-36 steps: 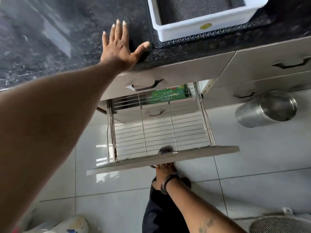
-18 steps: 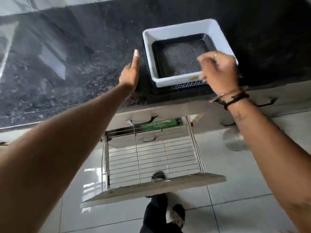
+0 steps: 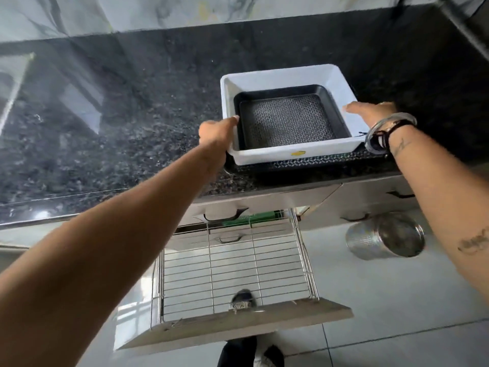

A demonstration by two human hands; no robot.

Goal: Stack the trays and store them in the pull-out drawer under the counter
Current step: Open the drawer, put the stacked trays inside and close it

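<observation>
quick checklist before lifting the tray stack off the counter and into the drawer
1. Trays nested: black tray sits inside white tray, on a flat black tray: ok.
2. Left hand on the white tray's left rim: ok.
3. Right hand at the right rim; firm grip: cannot tell.
4. Drawer pulled out, wire rack bare: ok.
5. Bottom tray gripped too: cannot tell.

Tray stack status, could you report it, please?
Left hand and right hand on white tray. Stack on counter. Drawer open, nothing in it.
</observation>
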